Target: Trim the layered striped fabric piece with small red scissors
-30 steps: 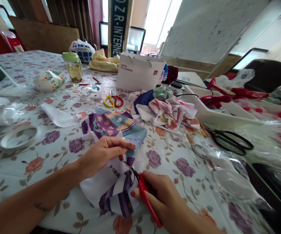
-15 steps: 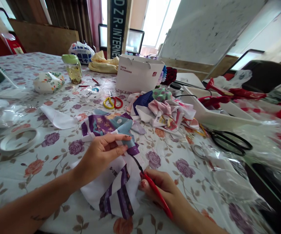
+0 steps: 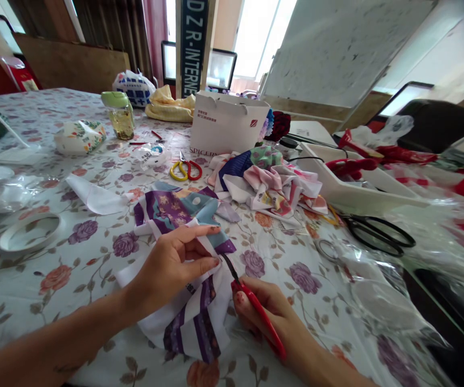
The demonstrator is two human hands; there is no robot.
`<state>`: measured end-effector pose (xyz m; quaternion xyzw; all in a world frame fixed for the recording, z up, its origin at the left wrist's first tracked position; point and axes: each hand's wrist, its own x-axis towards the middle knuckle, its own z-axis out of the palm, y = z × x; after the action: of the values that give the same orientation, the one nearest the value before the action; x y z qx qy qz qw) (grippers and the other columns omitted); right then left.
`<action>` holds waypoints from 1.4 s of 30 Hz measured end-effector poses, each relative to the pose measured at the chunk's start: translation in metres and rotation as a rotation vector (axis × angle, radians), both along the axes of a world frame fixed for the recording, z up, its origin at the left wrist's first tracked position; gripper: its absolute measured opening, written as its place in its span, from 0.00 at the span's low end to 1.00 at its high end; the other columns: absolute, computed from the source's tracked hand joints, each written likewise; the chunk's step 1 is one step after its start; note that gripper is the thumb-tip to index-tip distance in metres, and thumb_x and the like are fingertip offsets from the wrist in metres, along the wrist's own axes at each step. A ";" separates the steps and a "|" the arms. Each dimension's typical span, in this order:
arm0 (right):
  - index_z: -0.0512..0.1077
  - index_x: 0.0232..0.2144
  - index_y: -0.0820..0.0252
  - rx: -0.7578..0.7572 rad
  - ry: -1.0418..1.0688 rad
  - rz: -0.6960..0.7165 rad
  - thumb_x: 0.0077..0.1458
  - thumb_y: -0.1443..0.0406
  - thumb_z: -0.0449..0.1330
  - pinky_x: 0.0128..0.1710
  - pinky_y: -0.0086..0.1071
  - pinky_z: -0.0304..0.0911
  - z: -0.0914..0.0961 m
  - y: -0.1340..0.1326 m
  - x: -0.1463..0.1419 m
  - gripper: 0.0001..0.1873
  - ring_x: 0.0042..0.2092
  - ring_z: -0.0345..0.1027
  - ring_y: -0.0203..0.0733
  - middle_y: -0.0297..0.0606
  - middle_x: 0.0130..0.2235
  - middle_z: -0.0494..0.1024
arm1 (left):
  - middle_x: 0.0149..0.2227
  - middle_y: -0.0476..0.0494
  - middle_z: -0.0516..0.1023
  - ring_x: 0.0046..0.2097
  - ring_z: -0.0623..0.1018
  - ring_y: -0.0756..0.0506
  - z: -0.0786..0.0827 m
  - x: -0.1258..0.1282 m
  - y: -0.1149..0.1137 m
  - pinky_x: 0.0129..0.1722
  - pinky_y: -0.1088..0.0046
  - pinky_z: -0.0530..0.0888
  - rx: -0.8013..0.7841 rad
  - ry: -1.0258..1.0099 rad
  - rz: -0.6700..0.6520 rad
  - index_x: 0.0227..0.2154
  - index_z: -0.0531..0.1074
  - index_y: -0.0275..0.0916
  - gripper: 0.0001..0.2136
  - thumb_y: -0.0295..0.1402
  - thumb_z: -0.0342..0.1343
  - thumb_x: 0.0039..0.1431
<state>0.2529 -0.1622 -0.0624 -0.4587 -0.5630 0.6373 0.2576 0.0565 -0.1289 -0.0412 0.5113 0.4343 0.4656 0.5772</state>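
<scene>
Purple, blue and white patterned fabric [image 3: 175, 207] lies in front of me, its lower white part [image 3: 157, 317] carrying purple stripes and dark print. My left hand [image 3: 175, 258] holds this fabric at its middle, index finger and thumb spaced apart with the cloth between them. In my right hand [image 3: 268, 306] are red-handled scissors [image 3: 262, 312], their dark blades reaching up to the fabric's edge just beside my left thumb. The blade tips are partly hidden there. A pile of colourful fabric pieces [image 3: 272, 185] rests beyond my hands, to the right.
Scissors with yellow and red handles [image 3: 186, 170] lie ahead, near a white paper bag [image 3: 227, 123]. Black-handled scissors [image 3: 379, 235] and a white tray [image 3: 364, 188] are on the right. A tape roll [image 3: 33, 234] and a white cloth scrap [image 3: 97, 198] lie left on the flowered tablecloth.
My left thumb has moved down and away from the index finger, and the fabric edge between them has shifted slightly. The scissors stay at the fabric, nearly in place.
</scene>
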 end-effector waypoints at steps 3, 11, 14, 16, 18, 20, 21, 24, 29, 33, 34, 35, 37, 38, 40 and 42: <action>0.57 0.21 0.57 0.015 -0.046 0.006 0.53 0.38 0.56 0.20 0.28 0.44 0.005 0.000 -0.001 0.31 0.21 0.49 0.31 0.26 0.19 0.56 | 0.27 0.51 0.79 0.32 0.78 0.49 -0.001 0.001 -0.002 0.35 0.74 0.77 0.020 0.006 0.011 0.48 0.75 0.36 0.21 0.24 0.66 0.48; 0.57 0.21 0.57 0.058 -0.136 0.033 0.52 0.37 0.55 0.21 0.28 0.47 0.012 -0.002 -0.002 0.32 0.23 0.52 0.32 0.28 0.20 0.58 | 0.26 0.52 0.79 0.30 0.78 0.51 0.002 -0.001 -0.003 0.33 0.78 0.76 0.002 0.030 -0.020 0.50 0.74 0.35 0.23 0.24 0.65 0.48; 0.57 0.22 0.57 0.044 -0.123 0.028 0.54 0.37 0.54 0.20 0.28 0.47 0.011 -0.003 -0.002 0.31 0.22 0.51 0.32 0.27 0.20 0.58 | 0.25 0.52 0.79 0.30 0.78 0.51 0.005 -0.002 -0.002 0.33 0.78 0.76 0.032 0.036 -0.005 0.50 0.75 0.36 0.23 0.24 0.66 0.48; 0.57 0.22 0.57 0.027 -0.111 0.032 0.54 0.38 0.54 0.20 0.28 0.46 0.010 -0.004 -0.002 0.31 0.22 0.51 0.32 0.27 0.20 0.58 | 0.25 0.52 0.79 0.30 0.78 0.51 0.005 -0.001 -0.003 0.33 0.78 0.76 0.040 0.049 0.000 0.49 0.75 0.36 0.22 0.24 0.66 0.48; 0.57 0.21 0.57 0.012 -0.103 0.035 0.53 0.38 0.55 0.20 0.28 0.46 0.011 -0.004 -0.003 0.31 0.22 0.51 0.32 0.27 0.20 0.58 | 0.26 0.51 0.80 0.30 0.78 0.51 0.004 0.001 -0.004 0.33 0.78 0.76 0.029 0.056 -0.010 0.49 0.75 0.36 0.22 0.24 0.65 0.48; 0.57 0.21 0.57 0.006 -0.102 0.041 0.53 0.38 0.56 0.20 0.28 0.46 0.012 -0.003 -0.003 0.31 0.21 0.50 0.31 0.27 0.19 0.58 | 0.27 0.51 0.80 0.31 0.78 0.51 0.002 0.003 -0.006 0.34 0.78 0.76 0.008 0.045 -0.028 0.50 0.74 0.35 0.22 0.24 0.65 0.49; 0.57 0.21 0.57 0.008 -0.103 0.048 0.53 0.38 0.56 0.20 0.28 0.46 0.012 -0.003 -0.004 0.31 0.21 0.50 0.31 0.27 0.19 0.58 | 0.27 0.51 0.80 0.31 0.78 0.51 0.000 0.004 -0.006 0.35 0.78 0.76 -0.002 0.034 -0.035 0.50 0.74 0.35 0.23 0.24 0.65 0.49; 0.58 0.22 0.57 0.038 -0.109 0.076 0.53 0.37 0.53 0.19 0.28 0.46 0.014 -0.003 -0.003 0.31 0.22 0.50 0.32 0.28 0.20 0.59 | 0.26 0.52 0.79 0.30 0.77 0.51 -0.002 0.005 -0.007 0.34 0.79 0.75 -0.035 0.003 -0.048 0.51 0.73 0.36 0.24 0.24 0.65 0.49; 0.59 0.24 0.58 0.101 -0.167 0.120 0.57 0.42 0.55 0.22 0.28 0.48 0.015 -0.004 -0.001 0.28 0.24 0.50 0.33 0.28 0.22 0.59 | 0.26 0.52 0.79 0.30 0.77 0.51 0.001 0.002 -0.006 0.32 0.78 0.75 -0.068 -0.035 -0.062 0.52 0.73 0.37 0.24 0.26 0.65 0.49; 0.58 0.24 0.58 0.169 -0.201 0.138 0.61 0.44 0.52 0.23 0.28 0.46 0.013 -0.004 0.000 0.26 0.26 0.48 0.33 0.28 0.23 0.56 | 0.26 0.52 0.80 0.30 0.77 0.51 0.005 0.001 -0.009 0.33 0.78 0.75 -0.098 -0.014 -0.067 0.52 0.73 0.36 0.25 0.25 0.65 0.48; 0.57 0.24 0.58 0.181 -0.207 0.137 0.61 0.45 0.52 0.23 0.28 0.46 0.013 -0.004 0.000 0.26 0.25 0.47 0.33 0.28 0.23 0.56 | 0.26 0.52 0.80 0.30 0.77 0.51 0.006 0.001 -0.009 0.34 0.78 0.74 -0.105 -0.011 -0.072 0.52 0.73 0.36 0.25 0.25 0.65 0.48; 0.57 0.23 0.58 0.188 -0.208 0.138 0.61 0.46 0.53 0.22 0.28 0.46 0.013 -0.004 0.000 0.25 0.25 0.47 0.33 0.28 0.23 0.56 | 0.27 0.51 0.80 0.31 0.77 0.51 0.006 0.001 -0.010 0.34 0.78 0.74 -0.110 -0.010 -0.079 0.52 0.73 0.36 0.26 0.25 0.65 0.47; 0.56 0.23 0.58 0.195 -0.204 0.136 0.61 0.47 0.54 0.22 0.28 0.45 0.012 -0.004 -0.001 0.25 0.25 0.47 0.32 0.27 0.23 0.56 | 0.28 0.50 0.80 0.31 0.78 0.50 0.006 0.001 -0.011 0.34 0.77 0.74 -0.114 -0.011 -0.092 0.53 0.73 0.37 0.26 0.26 0.65 0.47; 0.56 0.23 0.57 0.198 -0.203 0.132 0.61 0.47 0.54 0.22 0.28 0.45 0.011 -0.004 -0.001 0.25 0.25 0.47 0.32 0.27 0.23 0.56 | 0.28 0.50 0.81 0.32 0.78 0.50 0.006 0.001 -0.011 0.35 0.77 0.74 -0.114 -0.008 -0.097 0.53 0.73 0.37 0.26 0.26 0.65 0.47; 0.56 0.23 0.57 0.201 -0.200 0.127 0.62 0.47 0.53 0.22 0.28 0.45 0.010 -0.004 -0.001 0.25 0.25 0.47 0.32 0.27 0.23 0.56 | 0.29 0.49 0.81 0.32 0.78 0.50 0.005 0.001 -0.011 0.35 0.76 0.74 -0.110 -0.004 -0.100 0.53 0.73 0.37 0.26 0.26 0.65 0.48; 0.56 0.23 0.57 0.200 -0.195 0.122 0.62 0.47 0.53 0.22 0.28 0.45 0.009 -0.004 -0.001 0.25 0.25 0.47 0.32 0.27 0.22 0.56 | 0.29 0.50 0.81 0.33 0.78 0.50 0.005 0.002 -0.010 0.36 0.76 0.74 -0.114 -0.001 -0.105 0.53 0.73 0.37 0.26 0.27 0.65 0.48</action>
<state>0.2519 -0.1663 -0.0538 -0.4552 -0.6729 0.5451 0.2069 0.0582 -0.1389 -0.0364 0.4996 0.4323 0.4096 0.6291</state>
